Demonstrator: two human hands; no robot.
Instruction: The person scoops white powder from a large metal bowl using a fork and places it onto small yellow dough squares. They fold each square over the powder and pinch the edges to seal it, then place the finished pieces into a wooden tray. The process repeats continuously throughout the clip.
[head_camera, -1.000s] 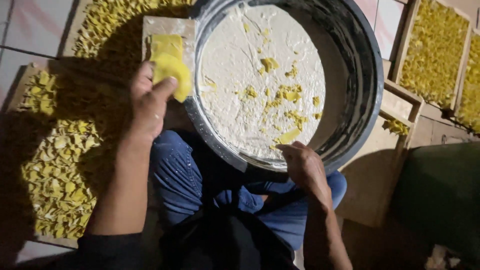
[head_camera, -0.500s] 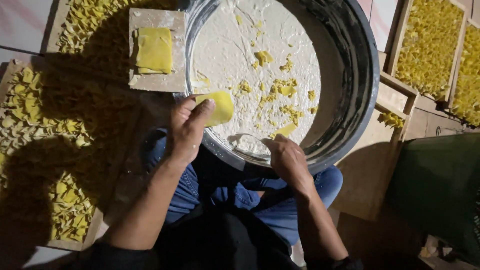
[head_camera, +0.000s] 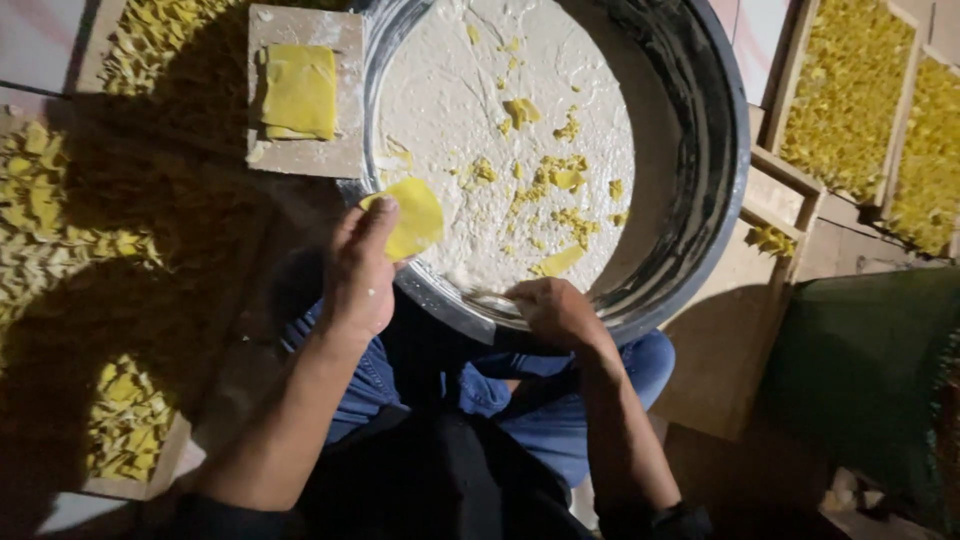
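Pinching a thin yellow dough sheet (head_camera: 408, 215) in my left hand (head_camera: 358, 268), I have it closed lightly around the sheet's near edge, just over the near-left rim of the big floured metal basin (head_camera: 690, 190). My right hand (head_camera: 553, 308) rests curled on the basin's near rim; whether that grip has hold of anything, I cannot tell. Left of the basin, a small floured board (head_camera: 305, 155) carries stacked dough sheets (head_camera: 298, 90). Trays of yellow pasta pieces (head_camera: 850, 90) lie right of the basin.

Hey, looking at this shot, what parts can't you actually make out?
Head view only:
- Right hand: fingertips curl over the pan rim, so any grip is hidden.
- Left hand: palm faces away; its hold on the yellow dough piece is partly hidden.
- Trays at right: cut off by the edge.
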